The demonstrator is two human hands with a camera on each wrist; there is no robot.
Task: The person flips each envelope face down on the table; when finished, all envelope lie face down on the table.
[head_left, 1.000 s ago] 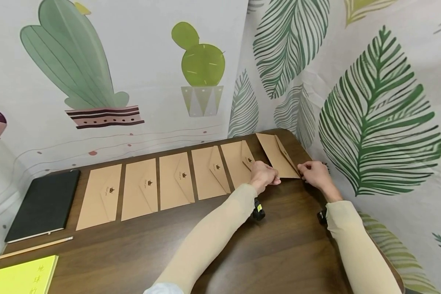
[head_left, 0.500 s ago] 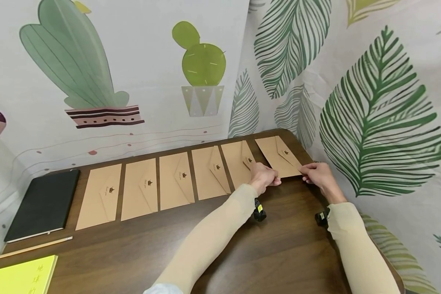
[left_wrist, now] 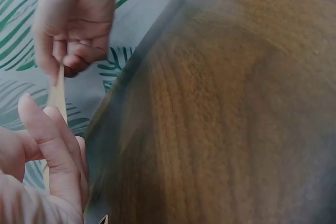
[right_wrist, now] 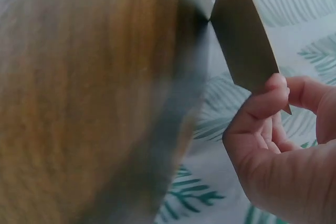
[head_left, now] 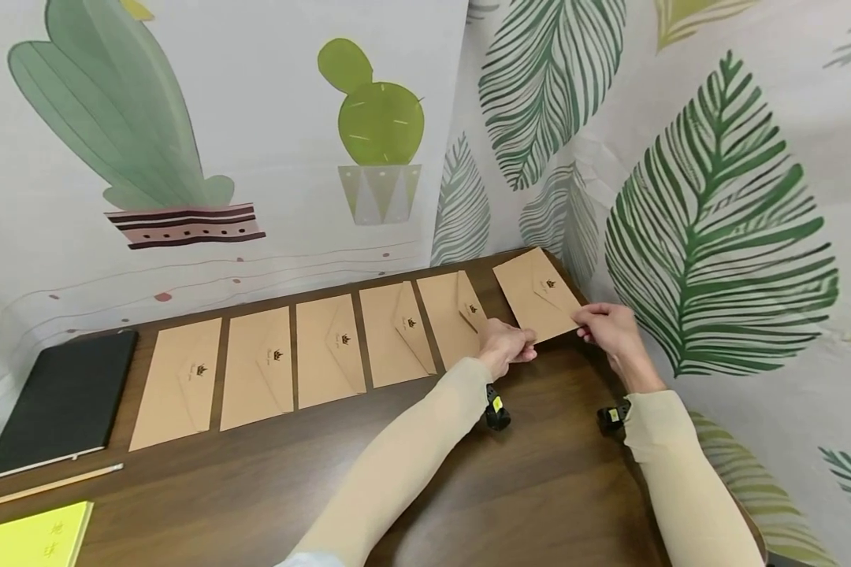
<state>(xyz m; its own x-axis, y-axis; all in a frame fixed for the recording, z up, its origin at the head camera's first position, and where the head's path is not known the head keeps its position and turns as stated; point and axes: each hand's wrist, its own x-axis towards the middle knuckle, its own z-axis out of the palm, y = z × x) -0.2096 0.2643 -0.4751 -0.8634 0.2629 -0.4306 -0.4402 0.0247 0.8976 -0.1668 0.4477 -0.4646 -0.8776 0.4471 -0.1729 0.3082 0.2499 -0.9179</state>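
A brown kraft envelope point(head_left: 539, 295) with a small dark crown printed on its flap is at the table's far right corner in the head view. My left hand point(head_left: 505, 346) pinches its near left corner, and my right hand point(head_left: 610, 331) pinches the near right corner between thumb and fingers. The flap lies down against the envelope. In the right wrist view the envelope point(right_wrist: 244, 35) slants up off the tabletop, its underside in shadow. The left wrist view shows the envelope point(left_wrist: 58, 98) edge-on between both hands.
Several matching envelopes point(head_left: 326, 354) lie in a row along the table's back edge. At the left are a black notebook point(head_left: 60, 398), a pencil point(head_left: 50, 486) and a yellow book point(head_left: 31, 539). Printed fabric walls point(head_left: 284, 126) border the back and right.
The envelope's flap, standing up a second ago, has come down flat. Both hands have kept hold of the near corners, and the envelope has since tilted up off the table.
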